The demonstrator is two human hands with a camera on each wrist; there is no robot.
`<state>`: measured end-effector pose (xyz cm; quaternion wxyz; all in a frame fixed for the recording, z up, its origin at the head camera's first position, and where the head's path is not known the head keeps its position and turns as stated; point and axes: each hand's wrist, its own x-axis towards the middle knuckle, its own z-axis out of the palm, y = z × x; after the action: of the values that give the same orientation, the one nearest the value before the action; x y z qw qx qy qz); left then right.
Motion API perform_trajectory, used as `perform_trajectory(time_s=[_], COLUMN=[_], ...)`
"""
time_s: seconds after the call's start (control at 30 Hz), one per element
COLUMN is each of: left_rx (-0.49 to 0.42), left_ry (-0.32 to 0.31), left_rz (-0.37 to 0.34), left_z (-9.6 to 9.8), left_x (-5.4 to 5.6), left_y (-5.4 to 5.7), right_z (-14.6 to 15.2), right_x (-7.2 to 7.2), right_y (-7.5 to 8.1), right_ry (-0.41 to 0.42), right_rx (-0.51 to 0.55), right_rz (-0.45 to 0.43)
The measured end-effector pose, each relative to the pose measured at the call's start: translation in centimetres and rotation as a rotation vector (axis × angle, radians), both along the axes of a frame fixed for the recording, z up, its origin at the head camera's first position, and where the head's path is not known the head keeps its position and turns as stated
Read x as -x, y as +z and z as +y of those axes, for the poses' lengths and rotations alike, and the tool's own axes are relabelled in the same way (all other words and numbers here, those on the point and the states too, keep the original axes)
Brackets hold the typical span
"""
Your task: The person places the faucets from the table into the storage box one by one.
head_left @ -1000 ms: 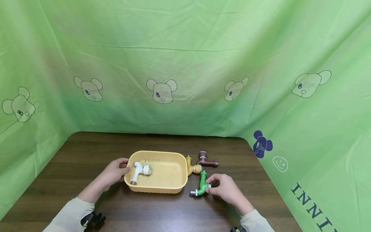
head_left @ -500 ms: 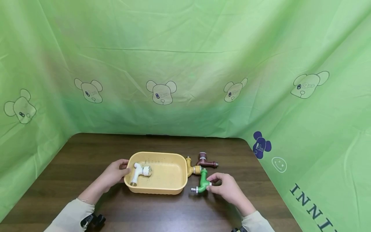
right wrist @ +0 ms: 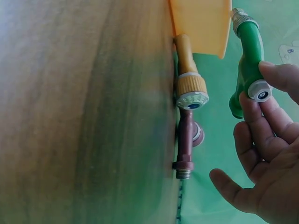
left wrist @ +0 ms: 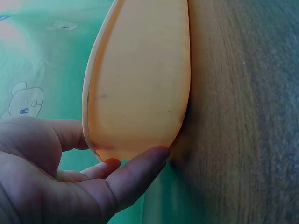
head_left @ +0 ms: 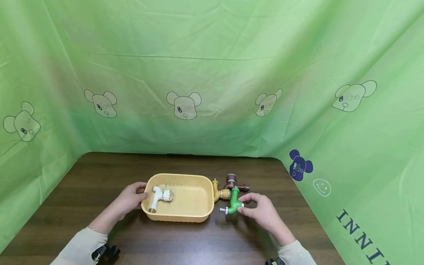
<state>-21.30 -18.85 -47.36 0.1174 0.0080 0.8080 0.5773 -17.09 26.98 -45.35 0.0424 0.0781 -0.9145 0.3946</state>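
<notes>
My left hand (head_left: 130,200) grips the left end of a yellow plastic basin (head_left: 185,218), with the thumb at its rim. In the left wrist view, its fingers (left wrist: 140,175) lie against the basin's outer wall. A white tap (head_left: 157,198) lies inside the basin at the left. My right hand (head_left: 261,211) pinches a green tap (head_left: 234,202) by its handle end and holds it above the table, right of the basin. The right wrist view shows the green tap (right wrist: 251,56) raised off the tabletop, between thumb and fingers.
A yellow tap (head_left: 216,191) lies against the basin's right wall. Just behind it is a dark red tap (head_left: 231,180), partly covered by the green one in the head view. The wooden table (head_left: 165,243) is enclosed by green curtains (head_left: 212,136) at the back and sides.
My right hand has lifted the green tap off the table and moved it slightly away from me and to the right. The left hand and basin have stayed put.
</notes>
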Motion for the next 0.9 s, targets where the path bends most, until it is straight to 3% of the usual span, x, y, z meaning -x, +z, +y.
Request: perform_trajectory(time_s=[0.43,0.9], left_rx=[-0.005,-0.032], left_ry=[-0.002,0.01], left_rz=[0.0,-0.004], left_z=[0.0,0.2], left_x=[-0.1,-0.2], left_y=[0.3,0.1], right_z=[-0.2,-0.6], right_x=[0.3,1.1], right_y=[1.1,1.7], right_ry=[-0.008,0.044], right_rx=[0.06,0.075], right_rz=[-0.01,0.026])
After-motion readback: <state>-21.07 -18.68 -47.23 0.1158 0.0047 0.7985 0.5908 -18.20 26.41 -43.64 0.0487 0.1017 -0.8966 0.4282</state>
